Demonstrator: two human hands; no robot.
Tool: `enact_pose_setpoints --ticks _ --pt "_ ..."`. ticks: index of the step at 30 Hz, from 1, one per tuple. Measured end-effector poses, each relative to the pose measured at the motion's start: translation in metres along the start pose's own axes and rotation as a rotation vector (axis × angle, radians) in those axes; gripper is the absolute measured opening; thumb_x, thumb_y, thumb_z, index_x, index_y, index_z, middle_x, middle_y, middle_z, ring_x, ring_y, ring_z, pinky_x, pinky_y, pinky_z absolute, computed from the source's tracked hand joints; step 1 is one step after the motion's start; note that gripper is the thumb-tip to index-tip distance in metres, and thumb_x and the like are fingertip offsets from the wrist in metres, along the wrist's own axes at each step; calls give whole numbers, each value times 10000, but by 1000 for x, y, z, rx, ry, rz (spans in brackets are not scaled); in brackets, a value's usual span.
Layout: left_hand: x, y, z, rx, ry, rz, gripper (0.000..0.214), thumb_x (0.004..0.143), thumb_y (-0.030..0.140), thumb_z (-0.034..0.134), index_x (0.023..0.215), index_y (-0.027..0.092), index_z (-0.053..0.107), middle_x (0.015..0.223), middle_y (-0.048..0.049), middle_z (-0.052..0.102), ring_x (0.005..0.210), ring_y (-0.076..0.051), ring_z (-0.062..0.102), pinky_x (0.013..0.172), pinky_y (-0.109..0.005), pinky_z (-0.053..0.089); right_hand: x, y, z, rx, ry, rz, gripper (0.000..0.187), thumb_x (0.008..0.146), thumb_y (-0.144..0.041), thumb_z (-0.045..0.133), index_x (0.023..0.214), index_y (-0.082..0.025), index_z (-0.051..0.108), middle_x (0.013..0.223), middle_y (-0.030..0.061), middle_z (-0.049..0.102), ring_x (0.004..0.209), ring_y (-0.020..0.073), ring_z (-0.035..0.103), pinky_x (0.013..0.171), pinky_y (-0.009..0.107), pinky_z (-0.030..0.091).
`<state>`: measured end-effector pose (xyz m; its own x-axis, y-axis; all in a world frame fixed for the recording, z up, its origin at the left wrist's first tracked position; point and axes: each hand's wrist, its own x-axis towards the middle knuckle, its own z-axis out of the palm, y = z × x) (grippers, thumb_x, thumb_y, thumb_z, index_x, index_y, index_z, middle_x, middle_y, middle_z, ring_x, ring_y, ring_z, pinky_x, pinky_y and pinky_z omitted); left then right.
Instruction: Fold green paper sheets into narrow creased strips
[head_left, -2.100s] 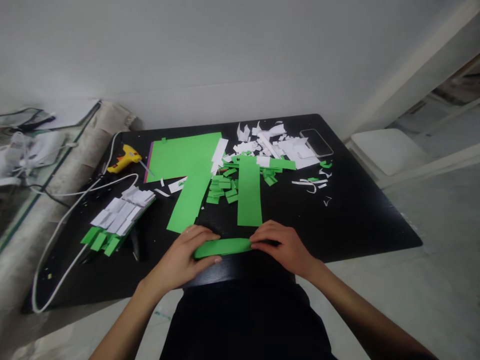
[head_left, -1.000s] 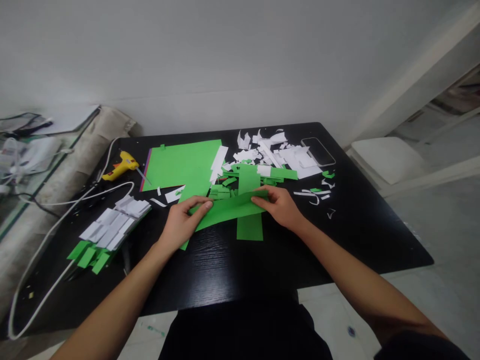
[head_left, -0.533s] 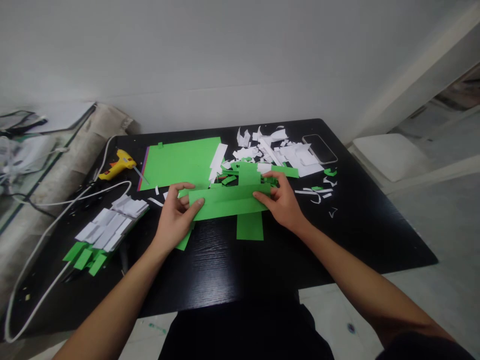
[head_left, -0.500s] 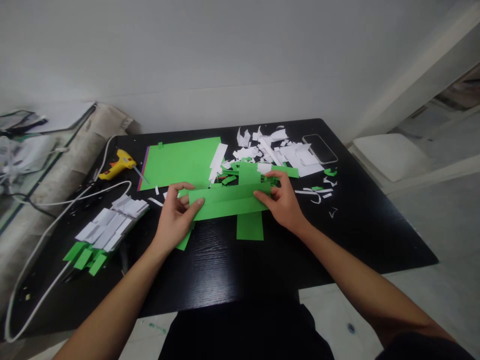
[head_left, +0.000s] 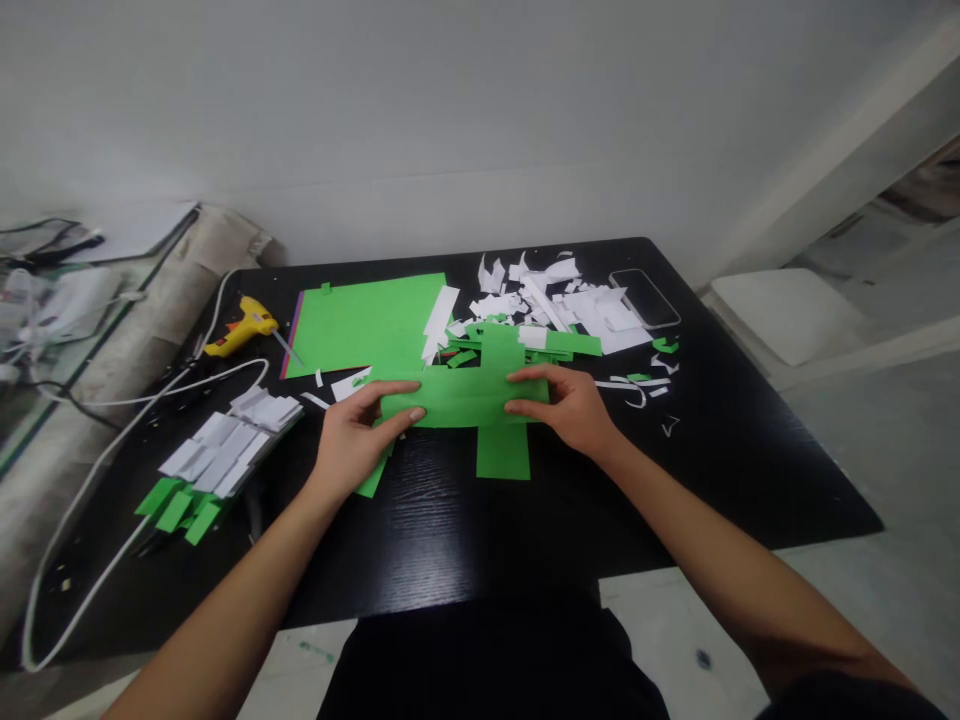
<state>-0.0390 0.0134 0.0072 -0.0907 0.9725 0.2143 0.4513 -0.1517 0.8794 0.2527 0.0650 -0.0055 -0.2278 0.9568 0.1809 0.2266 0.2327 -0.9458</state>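
A long green paper strip (head_left: 461, 398) is stretched level between my two hands above the black table. My left hand (head_left: 361, 425) pinches its left end, thumb on the near face and fingers along the upper edge. At the other end, my right hand (head_left: 568, 405) pinches it between thumb and fingers. Beneath the strip, another green paper piece (head_left: 503, 455) lies crosswise on the table and shows on both sides of it. Part of a further green piece (head_left: 375, 478) shows beside my left hand.
Green sheets (head_left: 360, 325) lie at the back left near a yellow glue gun (head_left: 244, 328). White and green scraps (head_left: 536, 305) are heaped at the back, beside a phone (head_left: 645, 298). Folded white and green paper pieces (head_left: 221, 445) sit at left, by a white cable (head_left: 90, 480).
The strip has tilted and levelled out, now showing a narrower face. My right fingers have shifted onto its upper edge, and my left fingers have come over the top.
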Motion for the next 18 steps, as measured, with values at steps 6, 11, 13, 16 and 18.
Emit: enact_pose_setpoints --ticks 6,11,13,16,18 --pt "-1 1 0 -25 77 35 252 763 357 883 999 282 834 805 6 740 680 -160 581 636 -314 464 -3 -6 1 -19 78 -6 338 688 -467 923 925 -237 848 774 24 767 688 196 653 660 363 550" --pt "0 4 -1 1 103 163 145 807 326 857 950 303 843 792 -2 711 756 -182 613 749 -352 521 -3 -5 3 -28 94 -17 283 730 -468 903 900 -249 847 731 14 732 670 189 629 656 361 542" --pt "0 4 -2 43 139 213 84 809 345 854 887 317 842 852 -10 678 828 -192 625 811 -375 539 -3 -3 2 -54 113 -70 244 765 -476 877 882 -265 839 804 29 721 762 210 651 727 387 563" --pt "0 7 -5 65 128 260 49 808 346 852 838 314 829 1186 -35 668 1121 -242 635 973 -434 530 -5 -9 0 -161 169 -193 159 835 -434 829 876 -280 821 1097 74 686 1053 265 663 947 469 552" --pt "-2 11 -6 23 24 266 28 835 315 830 851 298 815 1288 -37 666 1197 -255 631 1015 -452 523 -10 -21 0 -277 170 -271 98 880 -371 793 915 -279 802 1292 91 636 1235 299 613 1085 524 478"
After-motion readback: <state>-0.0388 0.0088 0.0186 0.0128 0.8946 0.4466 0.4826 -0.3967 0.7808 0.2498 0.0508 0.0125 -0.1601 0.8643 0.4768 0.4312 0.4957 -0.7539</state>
